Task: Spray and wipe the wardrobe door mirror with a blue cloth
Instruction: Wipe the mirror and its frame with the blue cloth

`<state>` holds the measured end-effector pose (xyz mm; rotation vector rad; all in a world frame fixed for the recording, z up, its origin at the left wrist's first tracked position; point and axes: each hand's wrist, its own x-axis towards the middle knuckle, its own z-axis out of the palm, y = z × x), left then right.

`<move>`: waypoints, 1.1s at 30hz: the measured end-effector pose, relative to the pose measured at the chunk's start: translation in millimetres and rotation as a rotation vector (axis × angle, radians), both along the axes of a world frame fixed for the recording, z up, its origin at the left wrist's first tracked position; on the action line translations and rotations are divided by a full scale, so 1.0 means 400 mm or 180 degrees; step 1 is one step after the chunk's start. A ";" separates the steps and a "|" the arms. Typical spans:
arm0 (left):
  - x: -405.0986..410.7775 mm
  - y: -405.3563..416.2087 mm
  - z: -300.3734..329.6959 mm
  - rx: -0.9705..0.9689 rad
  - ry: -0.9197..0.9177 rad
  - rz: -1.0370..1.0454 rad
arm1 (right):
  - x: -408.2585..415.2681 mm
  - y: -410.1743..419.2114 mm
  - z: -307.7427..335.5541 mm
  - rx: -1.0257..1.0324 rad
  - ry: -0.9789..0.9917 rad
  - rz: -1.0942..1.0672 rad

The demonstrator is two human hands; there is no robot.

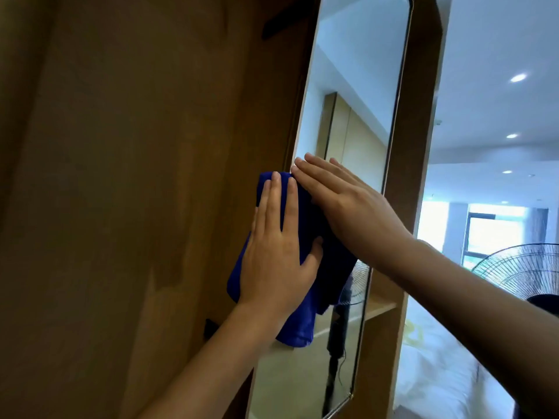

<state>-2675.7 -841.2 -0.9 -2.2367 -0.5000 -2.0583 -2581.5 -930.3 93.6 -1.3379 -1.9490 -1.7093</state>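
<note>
Mirror (354, 95) runs tall and narrow on the brown door (136, 176), stretching well above and below both hands. Cloth (302, 322), blue and bunched, sits pressed against the mirror's left edge, hanging down past the left wrist. Right hand (341, 204) lies flat, fingers straight, over the cloth's upper right part. Left hand (278, 258) is flat too, fingers straight, pressing the cloth's left side.

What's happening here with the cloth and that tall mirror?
A person is wiping the wardrobe door mirror. Both hands are flat on a blue cloth: the left hand presses it near the mirror's left edge, and the right hand lies across its upper part. No spray bottle is in view. A fan stands behind.
</note>
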 end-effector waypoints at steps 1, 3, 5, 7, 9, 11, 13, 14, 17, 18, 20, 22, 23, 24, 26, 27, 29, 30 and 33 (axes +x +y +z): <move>-0.001 0.001 -0.004 0.0000 0.0004 0.0004 | -0.008 0.003 -0.014 0.0095 0.0052 -0.0011; -0.001 0.001 -0.013 -0.0012 0.0019 0.0023 | -0.019 0.009 -0.037 0.0237 0.0088 -0.0045; 0.000 0.003 -0.021 0.0029 0.0043 0.0110 | -0.016 0.013 -0.054 0.0299 0.0005 -0.0095; 0.001 0.007 -0.032 0.0080 0.0064 0.0250 | -0.007 0.017 -0.067 0.0295 -0.0072 -0.0149; 0.002 0.012 -0.040 0.0138 0.0023 0.0451 | 0.001 0.022 -0.077 0.0275 -0.0103 -0.0220; 0.004 0.017 -0.045 0.0157 -0.0027 0.0484 | 0.005 0.027 -0.082 0.0262 -0.0145 -0.0330; 0.005 0.021 -0.051 0.0140 -0.0078 0.0299 | 0.009 0.033 -0.077 0.0233 -0.0223 -0.0443; 0.006 0.023 -0.054 0.0128 -0.0091 0.0205 | 0.011 0.035 -0.073 0.0210 -0.0275 -0.0497; 0.007 0.020 -0.072 0.0123 -0.0121 0.0114 | 0.021 0.040 -0.068 0.0155 -0.0422 -0.0647; 0.007 0.020 -0.078 0.0115 -0.0130 0.0088 | 0.024 0.044 -0.071 0.0134 -0.0468 -0.0671; 0.006 0.018 -0.092 0.0096 -0.0138 -0.0018 | 0.030 0.047 -0.079 0.0074 -0.0524 -0.0685; 0.005 0.017 -0.107 0.0083 -0.0154 -0.0143 | 0.037 0.050 -0.089 0.0003 -0.0500 -0.0661; 0.006 0.017 -0.114 0.0078 -0.0169 -0.0185 | 0.040 0.052 -0.095 -0.0020 -0.0470 -0.0641; 0.005 0.017 -0.122 0.0071 -0.0177 -0.0223 | 0.043 0.054 -0.103 -0.0032 -0.0434 -0.0610; 0.004 0.017 -0.133 0.0052 -0.0166 -0.0313 | 0.043 0.060 -0.118 -0.0032 -0.0353 -0.0523; 0.002 0.017 -0.137 0.0045 -0.0149 -0.0360 | 0.042 0.063 -0.125 -0.0035 -0.0305 -0.0476; -0.003 0.017 -0.143 0.0035 -0.0108 -0.0466 | 0.037 0.065 -0.136 -0.0046 -0.0204 -0.0392; -0.006 0.017 -0.145 0.0034 -0.0096 -0.0522 | 0.033 0.063 -0.139 -0.0052 -0.0152 -0.0364; -0.013 0.011 -0.149 0.0016 -0.0073 -0.0709 | 0.014 0.057 -0.153 -0.0041 0.0057 -0.0336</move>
